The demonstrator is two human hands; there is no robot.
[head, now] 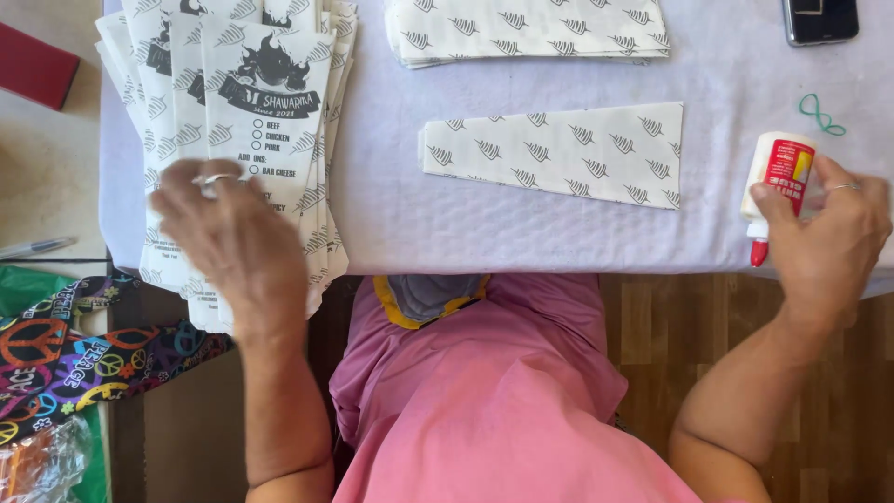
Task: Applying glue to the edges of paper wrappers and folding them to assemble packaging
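Glue-up tip from where this sits: keep the glue bottle (778,182) tipped nozzle-down so it flows right away, and peel just one sheet off the printed stack (244,140) so nothing sticks doubled. The right hand (824,242) is wrapped around the bottle at the bench (521,237) edge, red tip pointing down. The left hand (228,244) hovers palm-down over the stack, fingers loosely spread, a bit blurred, holding nothing that I can see. A folded patterned sheet (559,154) lies between them.

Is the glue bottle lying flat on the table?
No, the right hand holds the glue bottle with its red tip pointing down.
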